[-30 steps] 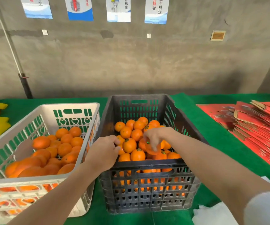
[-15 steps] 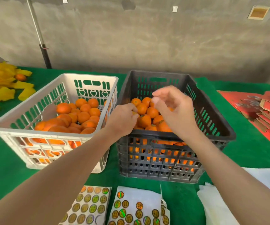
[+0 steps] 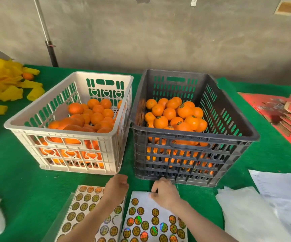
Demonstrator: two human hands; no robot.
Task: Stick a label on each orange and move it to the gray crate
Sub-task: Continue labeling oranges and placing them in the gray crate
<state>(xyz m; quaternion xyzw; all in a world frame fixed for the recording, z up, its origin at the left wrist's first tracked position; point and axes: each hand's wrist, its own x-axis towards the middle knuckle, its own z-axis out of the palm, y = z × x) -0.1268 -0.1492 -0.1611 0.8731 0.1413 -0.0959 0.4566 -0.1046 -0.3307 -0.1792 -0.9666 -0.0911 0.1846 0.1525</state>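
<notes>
Watching through the head camera, I see the left hand point(image 3: 116, 188) resting on the left label sheet point(image 3: 84, 206) with its fingers curled under; I cannot tell whether it holds anything. The right hand point(image 3: 165, 195) sits at the top edge of the right label sheet point(image 3: 146, 222), fingertips bent onto the paper, and I cannot tell whether they pinch a label. Both sheets lie on the green counter point(image 3: 19, 180), just in front of two crates standing side by side. The gray crate point(image 3: 193, 133), on the right, holds labelled oranges point(image 3: 184, 110); the white crate point(image 3: 62, 132) holds other oranges point(image 3: 97, 117).
</notes>
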